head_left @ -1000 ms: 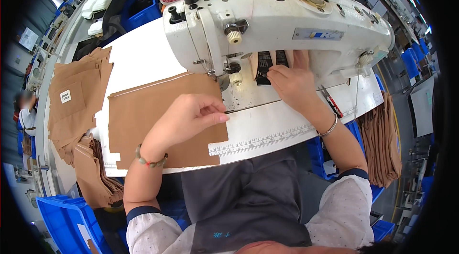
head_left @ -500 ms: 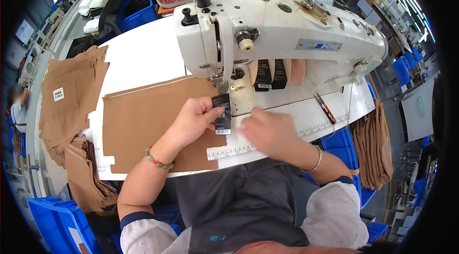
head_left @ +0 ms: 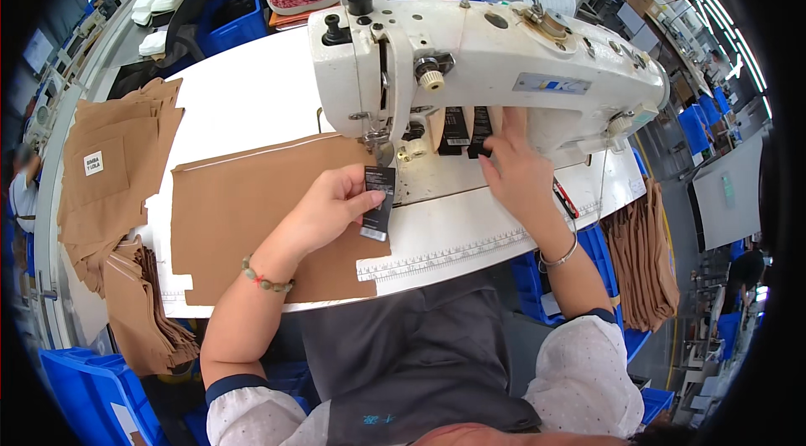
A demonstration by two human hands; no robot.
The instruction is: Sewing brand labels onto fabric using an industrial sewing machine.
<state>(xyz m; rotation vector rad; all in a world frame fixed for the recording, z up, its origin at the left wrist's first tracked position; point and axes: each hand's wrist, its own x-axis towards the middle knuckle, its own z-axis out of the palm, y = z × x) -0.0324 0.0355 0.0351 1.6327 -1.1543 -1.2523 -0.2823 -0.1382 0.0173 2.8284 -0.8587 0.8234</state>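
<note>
My left hand (head_left: pixel 329 209) pinches a black label (head_left: pixel 379 202) with pale print between thumb and fingers, above the right part of a brown fabric panel (head_left: pixel 269 202). The panel lies flat, its far edge marked by a white line and its far right corner by the needle area of a white sewing machine (head_left: pixel 478 47). Under the machine's arm my right hand (head_left: pixel 519 173) reaches with fingers apart, close to two stacks of black labels (head_left: pixel 454 132). Its fingertips are at the right stack (head_left: pixel 480 132); whether they touch it I cannot tell.
Brown fabric pieces (head_left: pixel 109 160) are piled at the left, with more (head_left: pixel 143 312) hanging off the edge. Red-handled snips (head_left: pixel 566 198) lie right of my right hand. Measuring tape (head_left: pixel 453 254) runs along the front edge. Brown pieces (head_left: pixel 642 257) hang over a blue bin at the right.
My right hand has moved away from the held label, up and right to the labels under the machine's arm. My left hand still holds its label, now slightly tilted.
</note>
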